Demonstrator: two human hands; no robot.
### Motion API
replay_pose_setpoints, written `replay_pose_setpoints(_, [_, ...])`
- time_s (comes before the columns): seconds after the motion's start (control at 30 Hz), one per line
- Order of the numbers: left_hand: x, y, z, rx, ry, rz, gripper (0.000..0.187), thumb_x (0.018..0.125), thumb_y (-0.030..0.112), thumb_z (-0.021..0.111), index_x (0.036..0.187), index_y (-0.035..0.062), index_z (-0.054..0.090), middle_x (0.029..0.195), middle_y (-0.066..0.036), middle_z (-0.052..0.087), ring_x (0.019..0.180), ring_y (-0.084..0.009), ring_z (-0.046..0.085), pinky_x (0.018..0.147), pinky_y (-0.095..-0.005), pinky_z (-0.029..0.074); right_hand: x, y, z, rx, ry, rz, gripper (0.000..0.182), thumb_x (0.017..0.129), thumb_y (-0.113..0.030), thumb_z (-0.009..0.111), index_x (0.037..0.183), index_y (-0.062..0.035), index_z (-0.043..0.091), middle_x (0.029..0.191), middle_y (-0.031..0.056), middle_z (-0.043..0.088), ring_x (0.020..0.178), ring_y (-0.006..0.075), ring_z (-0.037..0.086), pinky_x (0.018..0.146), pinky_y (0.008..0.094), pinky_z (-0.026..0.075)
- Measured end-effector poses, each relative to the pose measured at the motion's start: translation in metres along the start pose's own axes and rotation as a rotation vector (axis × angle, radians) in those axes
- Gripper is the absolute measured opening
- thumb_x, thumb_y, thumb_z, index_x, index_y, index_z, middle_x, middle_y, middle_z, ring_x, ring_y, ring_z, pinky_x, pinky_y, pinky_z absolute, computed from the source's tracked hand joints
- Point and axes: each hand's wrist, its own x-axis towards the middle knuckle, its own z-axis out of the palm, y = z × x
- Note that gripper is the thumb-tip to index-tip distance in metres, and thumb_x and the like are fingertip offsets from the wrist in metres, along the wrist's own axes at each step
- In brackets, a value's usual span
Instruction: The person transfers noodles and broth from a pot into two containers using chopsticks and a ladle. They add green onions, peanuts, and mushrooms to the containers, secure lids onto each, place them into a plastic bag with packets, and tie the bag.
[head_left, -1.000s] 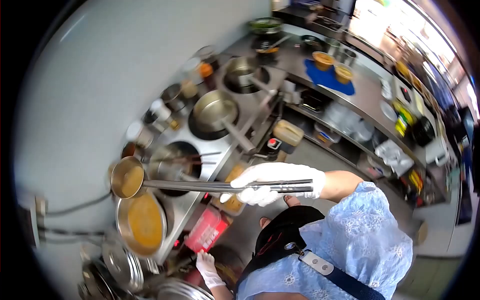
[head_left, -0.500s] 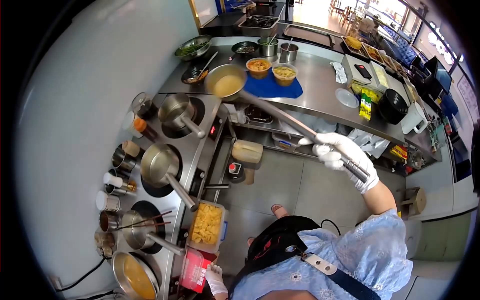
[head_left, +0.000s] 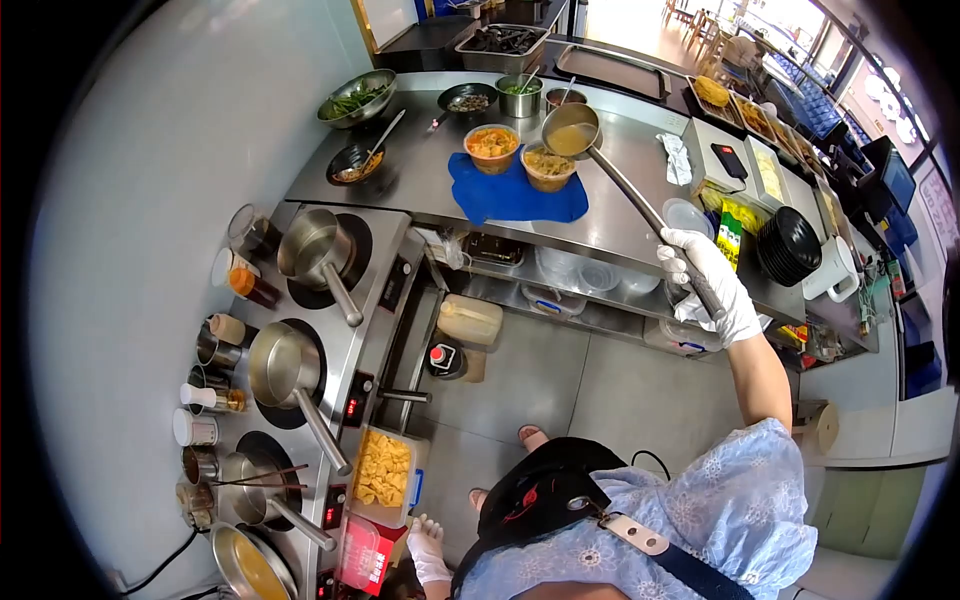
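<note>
Head view: right hand (head_left: 712, 285) in firm grip around ladle (head_left: 571, 130), bowl above paper bowl (head_left: 547, 166) rim.

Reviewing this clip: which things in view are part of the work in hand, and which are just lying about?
In use:
- right hand gripping the ladle of broth
- two filled bowls on the blue mat, below the ladle

Lying about:
- left hand, low by the stove
- three saucepans on the burners
- tub of dumplings
- stack of black bowls
- bowl of greens

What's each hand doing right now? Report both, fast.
Right hand: closed on the ladle handle, its bowl full of broth.
Left hand: low beside the red box; grip cannot be told.
</note>
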Motion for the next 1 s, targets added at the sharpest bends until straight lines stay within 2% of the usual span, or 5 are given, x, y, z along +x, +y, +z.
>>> replay_pose_setpoints(0.1, [-0.001,0.001,0.0,0.032,-0.025,-0.007,0.037,0.09,0.04,0.054,0.112,0.0104,0.057,0.098,-0.004,0.054,0.093,-0.0206,0.05,0.085,-0.0378,0.042,0.014,-0.002,-0.003,-0.064,0.023,-0.039,0.014,0.094,-0.016,0.047,0.09,-0.0035,0.053,0.062,-0.0015,0.048,0.043,0.0059,0.039,0.037,0.0208,0.031])
replay_pose_setpoints(0.4, [-0.005,-0.004,0.008,0.01,-0.034,0.019,0.034,0.091,0.04,0.053,0.107,0.011,0.059,0.093,-0.002,0.054,0.089,-0.0205,0.051,0.084,-0.038,0.042,0.042,0.003,-0.004,-0.246,0.065,-0.098,0.017,0.091,-0.016,0.051,0.076,-0.0074,0.051,0.056,-0.0001,0.049,0.039,0.0082,0.04,0.036,0.0226,0.032])
replay_pose_setpoints(0.63, [-0.009,-0.012,0.014,0.0,-0.005,-0.022,0.034,0.092,0.04,0.051,0.108,0.0104,0.058,0.092,-0.002,0.054,0.087,-0.0201,0.05,0.085,-0.0374,0.041,0.045,0.002,0.005,-0.262,0.106,-0.093,0.012,0.091,-0.012,0.052,0.08,-0.0062,0.05,0.057,0.0,0.049,0.038,0.0077,0.041,0.033,0.0228,0.033])
replay_pose_setpoints(0.7, [-0.007,-0.014,0.013,-0.011,-0.004,0.0,0.036,0.093,0.041,0.051,0.107,0.0093,0.06,0.084,-0.002,0.056,0.08,-0.0198,0.053,0.075,-0.0356,0.044,0.047,0.001,0.006,-0.278,0.11,-0.091,0.011,0.091,-0.011,0.052,0.082,-0.006,0.05,0.057,-0.0001,0.049,0.038,0.0077,0.041,0.033,0.0228,0.033])
replay_pose_setpoints(1.0, [-0.011,-0.018,0.017,-0.019,0.001,0.017,0.037,0.092,0.041,0.052,0.107,0.0085,0.06,0.085,-0.002,0.056,0.08,-0.0196,0.053,0.077,-0.0353,0.044,0.057,0.005,-0.003,-0.365,0.113,-0.122,0.009,0.091,-0.012,0.053,0.085,-0.0048,0.051,0.057,-0.0004,0.049,0.038,0.0077,0.041,0.033,0.0233,0.033])
